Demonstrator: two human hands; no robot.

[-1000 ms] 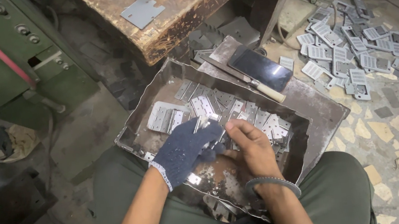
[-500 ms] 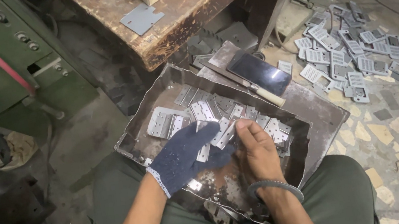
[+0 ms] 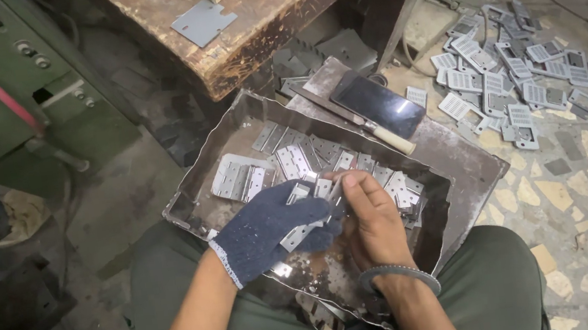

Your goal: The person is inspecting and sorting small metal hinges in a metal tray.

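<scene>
Your blue-gloved left hand (image 3: 272,228) clasps a small silver metal hinge (image 3: 304,230) above the dented steel tray (image 3: 192,193) on your lap; your bare right hand (image 3: 371,219) pinches its edge, apparently fitting it together, which needs steady alignment.

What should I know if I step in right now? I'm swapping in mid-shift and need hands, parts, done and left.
Left hand, in a dark blue glove, holds small metal hinges.
Right hand, bare, pinches one hinge at the gloved fingers.
Metal tray rests on the lap, loose hinges spread inside.
Phone and knife lie on a plate beside the tray.
Done: a pile of parts on the floor.
Left: the hinges in the tray.
</scene>
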